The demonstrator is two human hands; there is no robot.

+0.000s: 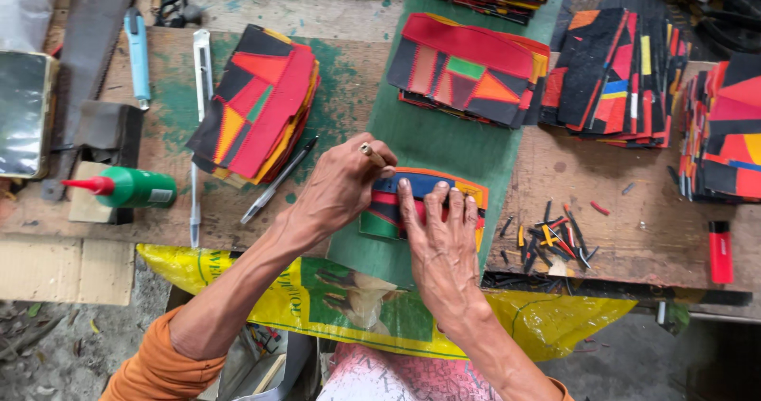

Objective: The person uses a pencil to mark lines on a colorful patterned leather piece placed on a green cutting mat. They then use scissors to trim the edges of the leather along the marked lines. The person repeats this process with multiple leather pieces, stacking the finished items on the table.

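Green board (444, 143) bears a patchwork piece (424, 195); left hand (341, 183) pinches a wooden stick (372, 155), right hand (440, 238) presses flat, fingers spread.

Flat patchwork piece (432, 189) of red, black, blue, orange and green strips, lying level on a green cutting board (444, 143) near the bench's front edge, partly covered, its right end showing an orange border

Both hands (341, 183) (440, 238) press patchwork piece (432, 185) on green mat (444, 143).
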